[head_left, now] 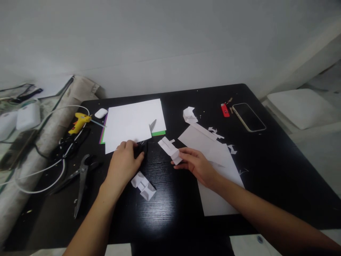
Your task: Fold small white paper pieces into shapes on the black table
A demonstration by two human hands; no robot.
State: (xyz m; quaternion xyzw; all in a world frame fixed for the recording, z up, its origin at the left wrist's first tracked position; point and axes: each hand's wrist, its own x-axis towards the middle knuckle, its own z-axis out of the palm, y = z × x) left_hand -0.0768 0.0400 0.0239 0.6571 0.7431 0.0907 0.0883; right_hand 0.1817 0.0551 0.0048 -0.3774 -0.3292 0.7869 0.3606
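Note:
Between the fingers and thumb of my right hand [195, 163] is a folded white paper piece [168, 147], held above the table. My left hand [124, 156] is curled at the dark handles of the scissors [152, 125], whose blades rest on white paper. The handles are partly hidden by my fingers. A second folded paper piece [144, 185] lies on the black table just right of my left wrist. Beneath my right hand and forearm are white paper sheets [220, 199].
A stack of paper [130, 117] with coloured edges lies at the back left. Nearby are a yellow glue gun [79, 122], a white case [101, 113] and pliers [83, 174]. Crumpled paper [189, 115], scraps [215, 133], a red lighter [225, 110] and a phone [249, 117] occupy the right.

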